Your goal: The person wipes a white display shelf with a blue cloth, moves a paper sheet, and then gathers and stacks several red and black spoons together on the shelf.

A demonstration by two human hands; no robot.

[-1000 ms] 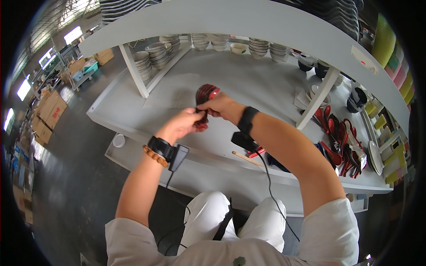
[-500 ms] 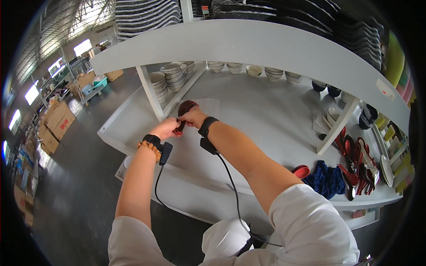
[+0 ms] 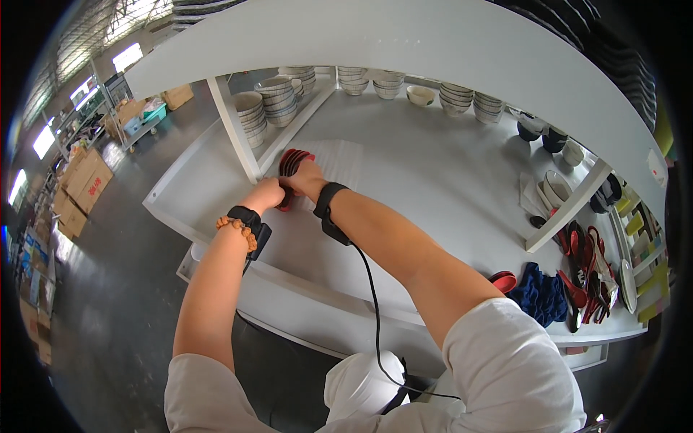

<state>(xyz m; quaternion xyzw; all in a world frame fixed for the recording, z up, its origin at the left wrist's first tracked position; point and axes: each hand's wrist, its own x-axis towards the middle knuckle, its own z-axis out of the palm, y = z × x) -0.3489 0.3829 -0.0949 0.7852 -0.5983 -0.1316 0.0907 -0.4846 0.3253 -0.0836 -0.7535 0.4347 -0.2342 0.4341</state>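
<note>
- Head view showed me both hands meeting at a stack of red-and-black spoons (image 3: 292, 162) on the white shelf (image 3: 433, 173), just right of the upright divider (image 3: 234, 130).
- I saw the left hand (image 3: 266, 195) clenched around the near end of the stack, with a black wrist strap and a bead bracelet (image 3: 234, 227) behind it.
- I saw the right hand (image 3: 307, 180) grasping the same stack from the right side, fingers curled over its top; a black band (image 3: 328, 209) sat on that wrist, with a cable (image 3: 372, 303) running down from it toward the body.
- The stack stood on edge, touching the shelf surface, next to a pale ribbed mat (image 3: 339, 162) lying just to its right.
- Stacks of bowls (image 3: 278, 97) stood at the far left of the shelf, more bowls (image 3: 455, 97) along the far edge.
- At the near right I saw a dark blue cloth (image 3: 541, 292) beside a heap of red and black spoons (image 3: 588, 270), well apart from the hands.
- Cardboard boxes (image 3: 79, 184) lay on the floor at far left.
</note>
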